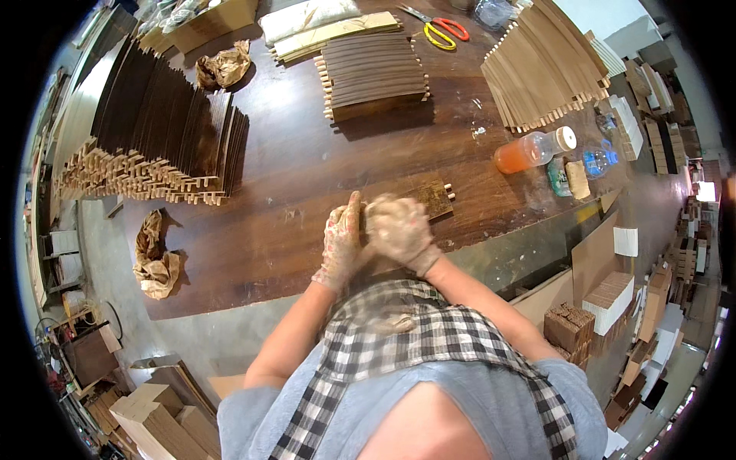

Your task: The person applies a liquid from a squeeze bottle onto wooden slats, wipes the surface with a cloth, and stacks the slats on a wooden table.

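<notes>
The board (435, 202) lies on the brown table (284, 146) near its front edge, partly hidden behind the person's hands, with short wooden pegs (451, 192) sticking out of its right end. At the far left of the table stands a large stack of dark boards (146, 115), many peg ends facing the person. In front of its right part, near the table's left edge, lies a twisted piece of brown paper (157, 264); a crumpled wad of brown paper (224, 65) sits farther back. Toward the middle of the back is a smaller stack of brown boards (376, 73), with pegs on both sides. The left hand (341, 238), in a stained glove, is upright with its thumb side raised, just beside the right hand. The right hand (400, 230), also gloved, is blurred and looks curled at the board's near side; whether either hand grips anything I cannot tell. Behind them lie scissors (445, 34) with red and yellow handles. Farther right come a stack of lighter boards (540, 69), a bottle of orange liquid (529, 151) tipped on its side and a tan sponge (577, 180).
</notes>
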Demonstrator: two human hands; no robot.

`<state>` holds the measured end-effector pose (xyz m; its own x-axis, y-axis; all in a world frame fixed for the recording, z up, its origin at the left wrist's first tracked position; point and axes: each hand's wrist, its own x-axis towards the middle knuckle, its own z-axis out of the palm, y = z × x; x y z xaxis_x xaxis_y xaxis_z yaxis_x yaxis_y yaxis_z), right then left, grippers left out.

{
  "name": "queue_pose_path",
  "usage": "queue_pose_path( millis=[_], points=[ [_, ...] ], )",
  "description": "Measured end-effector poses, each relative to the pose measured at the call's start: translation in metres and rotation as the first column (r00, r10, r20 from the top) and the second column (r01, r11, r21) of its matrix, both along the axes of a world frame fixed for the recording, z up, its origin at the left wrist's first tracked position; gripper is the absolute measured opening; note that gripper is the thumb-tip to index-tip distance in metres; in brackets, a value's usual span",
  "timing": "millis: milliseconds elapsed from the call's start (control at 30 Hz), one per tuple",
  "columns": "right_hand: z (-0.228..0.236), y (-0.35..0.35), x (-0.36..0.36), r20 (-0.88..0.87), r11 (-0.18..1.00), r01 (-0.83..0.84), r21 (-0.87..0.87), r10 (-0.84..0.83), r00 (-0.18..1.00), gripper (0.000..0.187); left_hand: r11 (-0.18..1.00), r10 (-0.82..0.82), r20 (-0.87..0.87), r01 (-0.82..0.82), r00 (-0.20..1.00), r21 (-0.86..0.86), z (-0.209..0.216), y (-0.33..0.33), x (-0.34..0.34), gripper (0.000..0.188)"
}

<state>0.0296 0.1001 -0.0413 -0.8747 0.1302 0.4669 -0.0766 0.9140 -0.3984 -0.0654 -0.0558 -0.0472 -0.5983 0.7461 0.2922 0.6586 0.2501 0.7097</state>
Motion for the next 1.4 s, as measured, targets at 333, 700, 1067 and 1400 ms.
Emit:
queue_pose_path(
  millis=[333,700,1067,1400],
  points=[
    [0.023,0.084,0.016,-0.101,0.916,0.374,-0.147,-0.39,0.915,0.026,0.999,0.02,0.024,-0.019,0.999,-0.03,0.003,-0.004,-0.002,0.109],
    [-0.003,0.139,0.065,0.11,0.8,0.6,-0.001,-0.596,0.795,0.012,0.985,-0.076,-0.017,0.073,0.997,-0.157,0.017,-0.015,-0.013,0.101],
    [-0.037,0.09,0.083,-0.082,0.737,0.64,-0.216,-0.667,0.74,0.014,0.975,-0.177,-0.018,0.173,0.984,-0.142,0.021,-0.015,-0.03,0.098],
    [-0.022,0.073,0.079,-0.096,0.702,0.645,-0.301,-0.695,0.712,0.018,0.993,-0.112,-0.162,0.117,0.98,0.018,0.035,-0.023,-0.023,0.057]
  ],
)
